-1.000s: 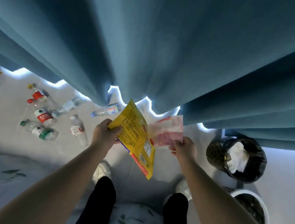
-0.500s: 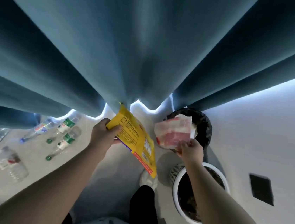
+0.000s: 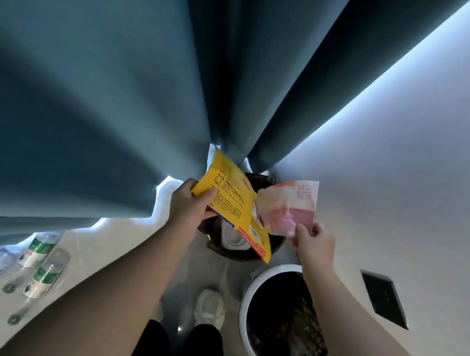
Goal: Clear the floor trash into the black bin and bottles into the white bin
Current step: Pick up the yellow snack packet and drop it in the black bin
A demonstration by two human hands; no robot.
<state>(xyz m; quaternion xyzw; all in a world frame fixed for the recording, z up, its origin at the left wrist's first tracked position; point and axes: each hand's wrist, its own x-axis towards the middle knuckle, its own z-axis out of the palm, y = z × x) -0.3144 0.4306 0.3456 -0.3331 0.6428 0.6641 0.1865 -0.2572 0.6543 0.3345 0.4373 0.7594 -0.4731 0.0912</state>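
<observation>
The yellow wrapper (image 3: 233,207) hangs in the air right over the black bin (image 3: 252,180), tilted so its long edge runs down toward the bin's near rim. The left hand (image 3: 188,204) grips it at its upper left corner, thumb on the printed face and the other fingers curled behind it. Just to the right, the pink wrapper (image 3: 292,205) is held up by the right hand (image 3: 315,242), which pinches its lower right corner between thumb and fingertips. The pink sheet is crumpled, and its left edge meets or slips behind the yellow one; I cannot tell which. It too sits above the black bin, over the right side.

Inside the black bin, under the yellow wrapper, some crumpled white paper (image 3: 233,237) shows. The white bin (image 3: 246,296) stands just beside it, nearer the person, below the right forearm, with a dark liner inside.

Off to the left, several clear bottles lie on the pale floor (image 3: 121,241), well apart from both bins; two bottles with green labels (image 3: 47,273) lie side by side near the hem of the blue curtain (image 3: 90,102). A white shoe (image 3: 209,306) is planted between the bottles and the white bin. The wall (image 3: 404,168) on the right carries a dark square plate (image 3: 384,300).
</observation>
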